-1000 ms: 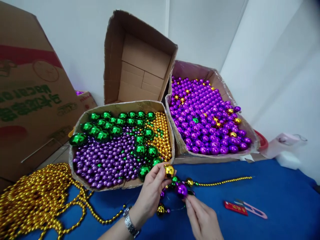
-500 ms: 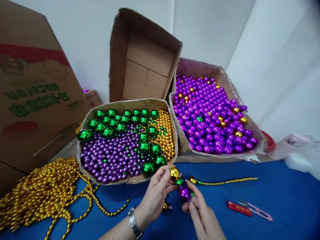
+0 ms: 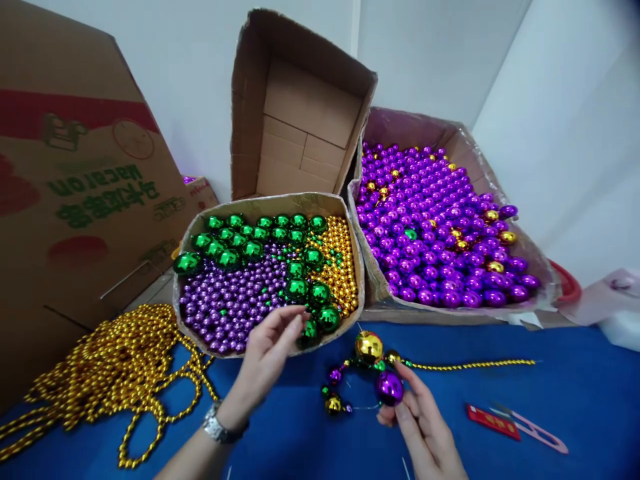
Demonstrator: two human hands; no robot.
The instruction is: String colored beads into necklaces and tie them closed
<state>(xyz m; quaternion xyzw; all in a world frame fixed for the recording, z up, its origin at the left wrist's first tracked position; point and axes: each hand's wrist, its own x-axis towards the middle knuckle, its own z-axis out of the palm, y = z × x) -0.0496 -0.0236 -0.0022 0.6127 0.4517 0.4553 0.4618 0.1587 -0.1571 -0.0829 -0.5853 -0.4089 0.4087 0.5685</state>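
Here, glossy round purple bauble (image 3: 389,388) pinched in right hand (image 3: 425,430), left hand (image 3: 265,357) released over corrugated box (image 3: 270,203) of shiny beads, inverted green print on carton (image 3: 75,193) unreadable.

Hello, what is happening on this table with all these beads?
A person is stringing shiny beads. The right hand holds a large purple bead on a strand that also carries a gold bead. The left hand reaches into the box of mixed beads, fingers open near the green balls. Gold bead chains lie beside it.
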